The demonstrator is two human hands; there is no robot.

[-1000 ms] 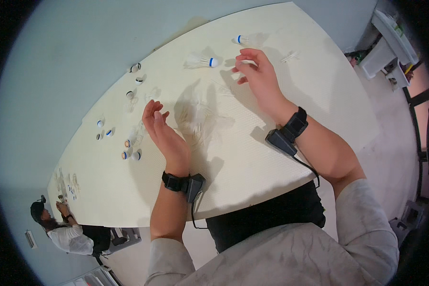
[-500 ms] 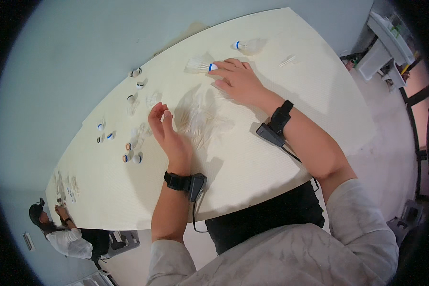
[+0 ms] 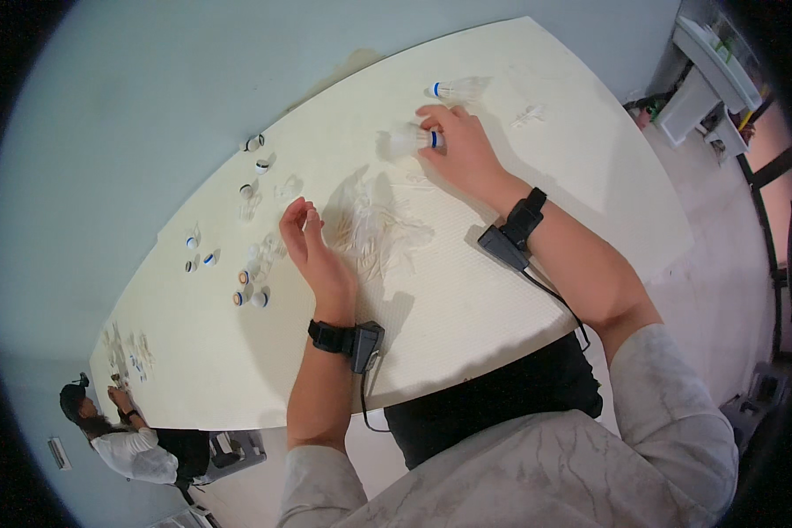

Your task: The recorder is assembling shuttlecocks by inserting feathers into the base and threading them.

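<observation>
My right hand (image 3: 468, 151) grips a white shuttlecock (image 3: 407, 139) by its blue-banded head, the feather end pointing left. Just beyond it lies another shuttlecock (image 3: 456, 89) with a blue band, on its side. My left hand (image 3: 312, 251) hovers over the table with its fingers loosely curled and apart from the thumb, nothing in them. Between my two hands is a spread pile of loose white feathers (image 3: 365, 220), close to the left hand's fingers.
Several shuttlecock heads (image 3: 260, 300) with blue, black or orange markings lie left on the white table (image 3: 466, 290). A few feather bits (image 3: 528, 115) lie at the far right. Another person (image 3: 136, 444) sits at the table's far left end. A white sink (image 3: 717, 66) stands beyond.
My right hand has moved slightly right, taking the shuttlecock with it. The left hand stays nearly in place. The view has shifted a little.
</observation>
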